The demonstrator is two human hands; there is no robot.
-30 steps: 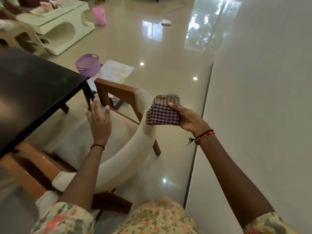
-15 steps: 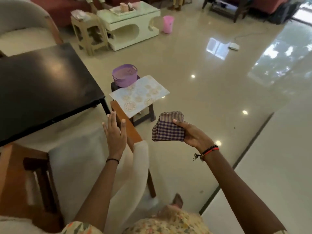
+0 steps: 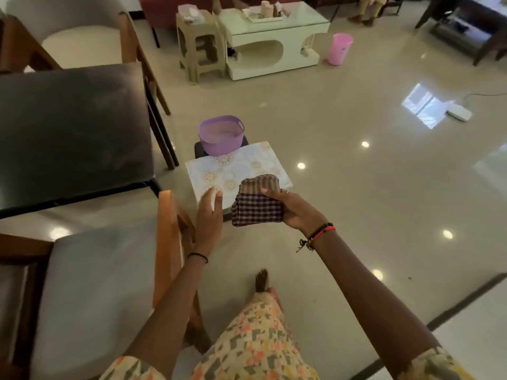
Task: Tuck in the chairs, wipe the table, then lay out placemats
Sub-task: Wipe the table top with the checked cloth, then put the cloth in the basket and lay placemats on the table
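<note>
purple basket (image 3: pixel 221 134) — on dark stool (image 3: pixel 198 148) | pink bin (image 3: pixel 339 49) | white coffee table (image 3: pixel 274 60)

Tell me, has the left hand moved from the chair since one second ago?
Yes. The left hand has left the chair, going right toward the placemat.

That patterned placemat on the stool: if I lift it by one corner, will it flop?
Probably not much: the placemat overhangs the stool yet its edges lie flat, so it looks fairly stiff. It seems thin, so likely light. Pushed, it might slide off, since little of it is supported.
</note>
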